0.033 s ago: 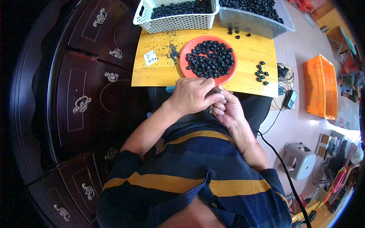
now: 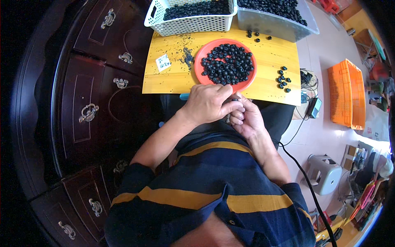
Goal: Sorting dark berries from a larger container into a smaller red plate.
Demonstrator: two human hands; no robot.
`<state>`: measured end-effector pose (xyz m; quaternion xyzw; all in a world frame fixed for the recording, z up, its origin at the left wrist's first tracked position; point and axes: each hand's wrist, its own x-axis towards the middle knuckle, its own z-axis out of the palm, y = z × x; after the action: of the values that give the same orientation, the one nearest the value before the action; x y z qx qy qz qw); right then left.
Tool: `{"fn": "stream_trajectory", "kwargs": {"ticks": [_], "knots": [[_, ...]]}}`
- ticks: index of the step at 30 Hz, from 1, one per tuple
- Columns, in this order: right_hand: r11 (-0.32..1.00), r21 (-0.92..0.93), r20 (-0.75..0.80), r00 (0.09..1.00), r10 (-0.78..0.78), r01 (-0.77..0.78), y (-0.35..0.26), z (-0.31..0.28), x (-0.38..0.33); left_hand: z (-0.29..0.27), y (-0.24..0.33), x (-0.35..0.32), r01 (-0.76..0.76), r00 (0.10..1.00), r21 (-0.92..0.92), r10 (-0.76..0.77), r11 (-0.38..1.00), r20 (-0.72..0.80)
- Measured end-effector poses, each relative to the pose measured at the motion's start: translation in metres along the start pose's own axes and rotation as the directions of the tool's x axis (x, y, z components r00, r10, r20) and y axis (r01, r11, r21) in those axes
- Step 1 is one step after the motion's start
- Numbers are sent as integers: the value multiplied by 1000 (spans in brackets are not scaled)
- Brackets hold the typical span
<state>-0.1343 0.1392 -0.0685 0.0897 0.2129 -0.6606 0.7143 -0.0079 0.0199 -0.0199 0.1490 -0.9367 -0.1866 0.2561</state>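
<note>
My left hand (image 2: 207, 103) is closed around a knife, whose teal handle (image 2: 184, 96) sticks out on its left side; most of the blade is hidden by the fingers. Pressed up against it, my right hand (image 2: 249, 119) pinches a small round black part (image 2: 235, 99), only partly visible between the fingertips. Both hands meet at the table's front edge, just below a red plate (image 2: 198, 61). Heaped on that plate are many black ring-like parts (image 2: 226, 68), similar to the one in my fingers.
Dark crumbs (image 2: 188, 57) and a white paper slip (image 2: 163, 63) lie on the yellow table (image 2: 164, 84). Loose black parts (image 2: 283, 80) sit at the right. Behind stand a white basket (image 2: 193, 25) and a clear bin (image 2: 271, 29), both holding black parts. Dark drawers (image 2: 82, 103) flank the left.
</note>
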Motion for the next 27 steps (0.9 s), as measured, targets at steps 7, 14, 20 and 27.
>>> {"fn": "stream_trajectory", "kwargs": {"ticks": [7,14,20,27], "knots": [[1000,-14,-48,999,-14,13,0,-3,2,6,-4,-4,16,998,-4,-15,1000,58],[997,71,-53,998,16,-12,0,-5,3,4,-5,-3,21,999,-59,-20,998,25],[981,181,67,996,53,-65,-6,-8,3,4,-1,-3,241,967,-400,-253,884,22],[990,124,62,997,53,-61,-9,-3,-2,17,4,4,310,945,-625,-302,716,122]]}}
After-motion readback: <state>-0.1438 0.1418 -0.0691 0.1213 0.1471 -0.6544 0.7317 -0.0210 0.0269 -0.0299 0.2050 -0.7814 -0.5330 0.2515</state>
